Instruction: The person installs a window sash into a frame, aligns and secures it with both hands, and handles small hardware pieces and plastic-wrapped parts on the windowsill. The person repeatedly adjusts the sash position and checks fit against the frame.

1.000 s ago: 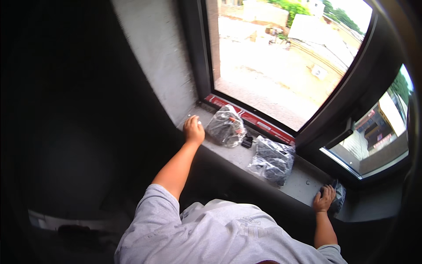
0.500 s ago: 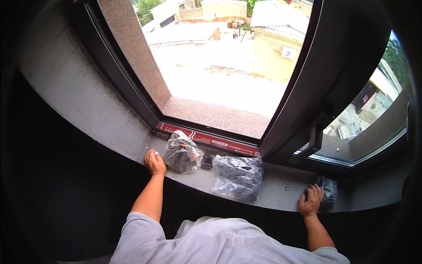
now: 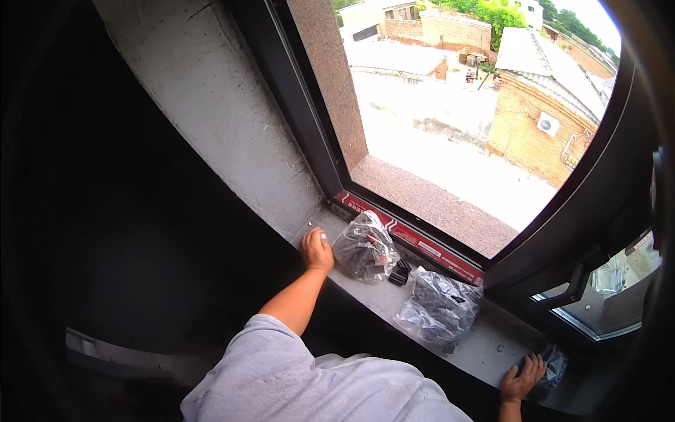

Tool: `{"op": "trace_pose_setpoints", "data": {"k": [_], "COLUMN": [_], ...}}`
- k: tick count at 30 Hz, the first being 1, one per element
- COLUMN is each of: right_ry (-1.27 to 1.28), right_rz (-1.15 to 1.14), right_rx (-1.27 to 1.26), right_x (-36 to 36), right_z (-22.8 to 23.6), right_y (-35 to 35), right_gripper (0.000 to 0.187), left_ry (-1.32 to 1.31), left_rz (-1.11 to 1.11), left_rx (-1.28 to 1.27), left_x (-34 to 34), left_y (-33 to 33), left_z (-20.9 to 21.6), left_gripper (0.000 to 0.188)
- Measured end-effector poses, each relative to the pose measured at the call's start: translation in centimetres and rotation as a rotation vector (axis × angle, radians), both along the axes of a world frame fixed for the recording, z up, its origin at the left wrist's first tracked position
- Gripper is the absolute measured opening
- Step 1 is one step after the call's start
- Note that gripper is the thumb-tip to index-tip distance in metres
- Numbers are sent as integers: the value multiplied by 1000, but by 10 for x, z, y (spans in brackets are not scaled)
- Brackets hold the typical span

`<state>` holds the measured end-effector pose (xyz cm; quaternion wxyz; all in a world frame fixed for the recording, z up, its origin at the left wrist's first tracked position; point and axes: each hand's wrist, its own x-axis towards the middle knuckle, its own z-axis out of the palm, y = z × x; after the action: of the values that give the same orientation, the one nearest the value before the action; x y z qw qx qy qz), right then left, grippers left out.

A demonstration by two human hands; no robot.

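My left hand [image 3: 317, 250] rests on the grey window sill [image 3: 383, 299], its fingers loosely bent and no object visible in it. Beside it, to the right, lies a clear plastic bag [image 3: 366, 247] with dark parts inside, some with red on them. A small black ribbed piece [image 3: 400, 273] touches that bag's right side. Farther right is a second clear bag [image 3: 441, 309], filled with dark contents. At the sill's right end my right hand [image 3: 523, 378] lies with spread fingers over the edge of a dark plastic-wrapped package [image 3: 550, 373]; its underside is hidden.
A dark window frame [image 3: 422, 224] rises behind the bags, with red printed tape [image 3: 429, 246] along its base. At right is another window sash with a black handle [image 3: 573, 287]. Buildings [image 3: 538, 105] show outside through the glass. A small knob-like bit [image 3: 500, 348] sits on the sill.
My view has turned, so the sill and bags appear tilted and farther right. Both hands keep about the same places on the sill and package.
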<state>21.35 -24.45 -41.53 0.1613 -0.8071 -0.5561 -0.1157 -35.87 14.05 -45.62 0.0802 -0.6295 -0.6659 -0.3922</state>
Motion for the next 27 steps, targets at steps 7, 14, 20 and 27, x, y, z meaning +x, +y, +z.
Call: {"op": "trace_pose_setpoints", "data": {"k": [7,14,20,27], "right_ry": [37,10,-92,-334], "right_rz": [-9,-57,18,104], "right_rx": [-14,37,122,149], "right_x": [1,-5,2,9], "right_z": [2,-3,-14,8], "right_y": [1,-2,12,-8], "right_gripper": [42,45,47,33], "left_ry": [-4,-23,-35,-117], "left_rz": [-28,-54,-62,-151], "left_rx": [-14,19,47,65], "left_x": [2,1,-12,18], "left_y": [-10,1,-1,-5], "left_z": [5,4,-5,-15], "left_gripper": [20,18,17,15]}}
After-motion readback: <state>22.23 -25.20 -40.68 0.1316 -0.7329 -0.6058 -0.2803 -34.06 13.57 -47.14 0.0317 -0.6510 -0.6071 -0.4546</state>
